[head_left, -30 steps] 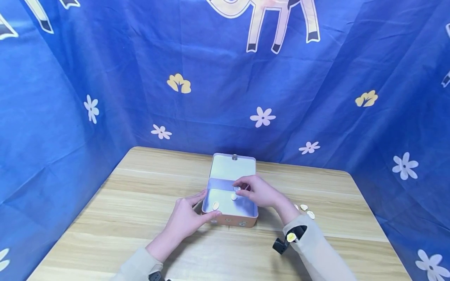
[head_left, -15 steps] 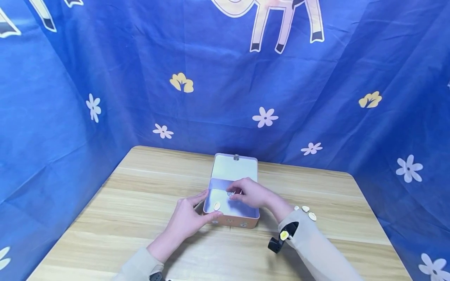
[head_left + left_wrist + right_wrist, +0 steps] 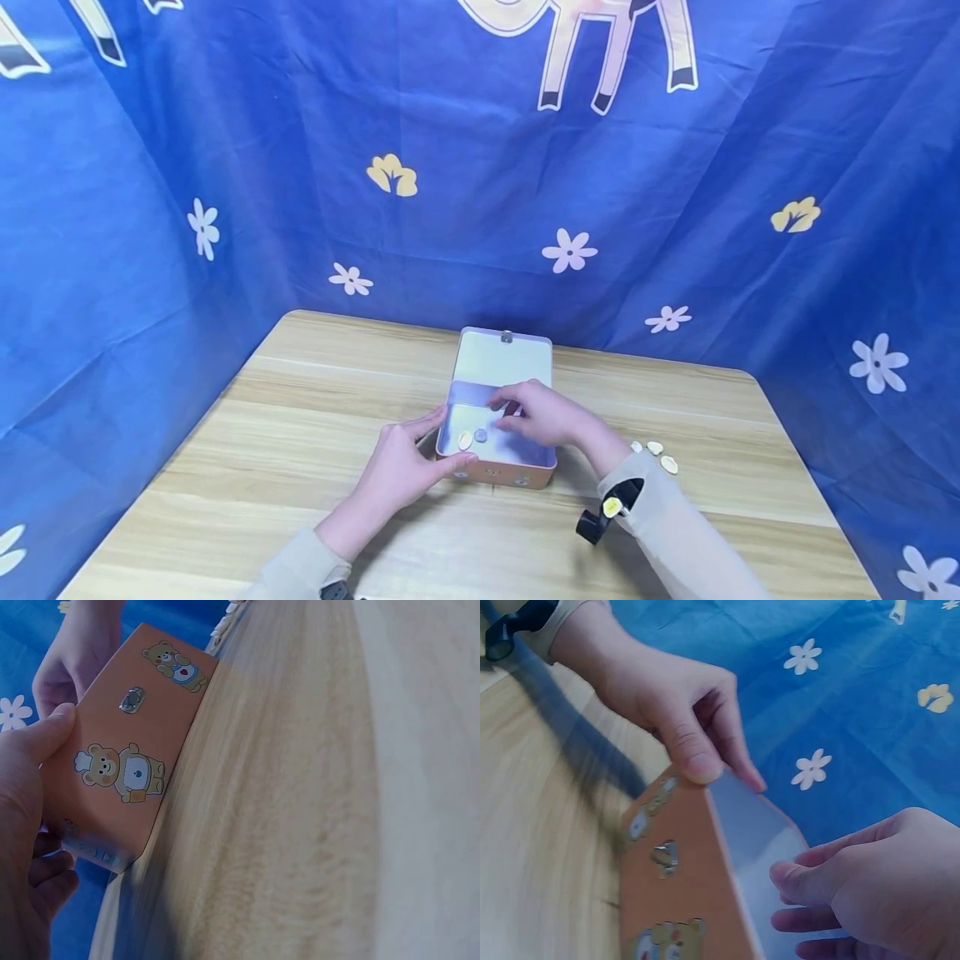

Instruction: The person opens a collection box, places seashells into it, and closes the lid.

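Note:
An orange tin box [image 3: 492, 472] printed with bears stands on the table, its lid [image 3: 502, 357] tipped back. My left hand [image 3: 401, 467] grips its left front corner, thumb at the front rim and fingers along the side. Inside the tin lie a cream oval shell [image 3: 466, 440] and a greyish ribbed shell [image 3: 480, 435] beside it. Over the tin's right half hovers my right hand [image 3: 543, 414], thumb and fingers apart with nothing between them. In the right wrist view, the right hand [image 3: 892, 892] reaches into the opening with spread fingers.
Several pale shells [image 3: 655, 448] lie on the wooden table [image 3: 315, 392], right of the tin and close to the right sleeve [image 3: 675, 517]. A blue patterned cloth [image 3: 465, 217] hangs behind and on both sides of the table.
The right hand lowered a shell into the tin and let go of it; the shell now lies near the cream one. The left hand keeps its grip on the corner.

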The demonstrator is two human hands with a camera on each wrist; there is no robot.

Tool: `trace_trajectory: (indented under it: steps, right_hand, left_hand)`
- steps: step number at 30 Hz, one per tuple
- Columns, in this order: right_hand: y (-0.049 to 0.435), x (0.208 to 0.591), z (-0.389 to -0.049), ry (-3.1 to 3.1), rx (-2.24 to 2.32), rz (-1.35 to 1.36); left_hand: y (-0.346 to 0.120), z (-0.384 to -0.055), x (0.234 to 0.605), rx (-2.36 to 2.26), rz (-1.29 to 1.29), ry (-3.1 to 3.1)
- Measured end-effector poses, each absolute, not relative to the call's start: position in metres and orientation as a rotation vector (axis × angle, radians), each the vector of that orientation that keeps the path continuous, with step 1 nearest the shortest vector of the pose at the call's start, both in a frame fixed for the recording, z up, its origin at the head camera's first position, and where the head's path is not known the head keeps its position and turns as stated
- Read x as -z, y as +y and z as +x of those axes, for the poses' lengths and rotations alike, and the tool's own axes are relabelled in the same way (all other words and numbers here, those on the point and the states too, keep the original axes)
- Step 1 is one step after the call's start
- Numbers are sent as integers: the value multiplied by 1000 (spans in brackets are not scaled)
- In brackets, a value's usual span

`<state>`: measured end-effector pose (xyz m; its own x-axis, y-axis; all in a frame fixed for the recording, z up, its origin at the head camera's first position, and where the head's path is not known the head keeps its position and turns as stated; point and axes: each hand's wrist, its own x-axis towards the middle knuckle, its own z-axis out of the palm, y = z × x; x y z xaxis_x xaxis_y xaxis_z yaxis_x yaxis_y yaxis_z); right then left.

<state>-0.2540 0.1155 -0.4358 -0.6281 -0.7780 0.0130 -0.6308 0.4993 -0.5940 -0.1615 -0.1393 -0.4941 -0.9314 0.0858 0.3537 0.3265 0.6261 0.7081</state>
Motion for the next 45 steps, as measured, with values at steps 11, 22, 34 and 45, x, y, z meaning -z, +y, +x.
trace_trajectory:
  steps: [11,22,34,45]
  right_hand:
    - [159,407,-247,2584,949,-1116]
    - [216,401,-241,2736,1064,-1032]
    - [265,424,-234,2777,1058,-869]
    - [303,445,-226,2844,1060,-725]
  left_hand:
    - [-140,-163,496,1239,-317,-2578]
    - [-142,-166,498,1238,-333,-2555]
    - [-142,-165,497,1237,-318,-2577]
    - [-139,-165,496,1240,-351,-2558]
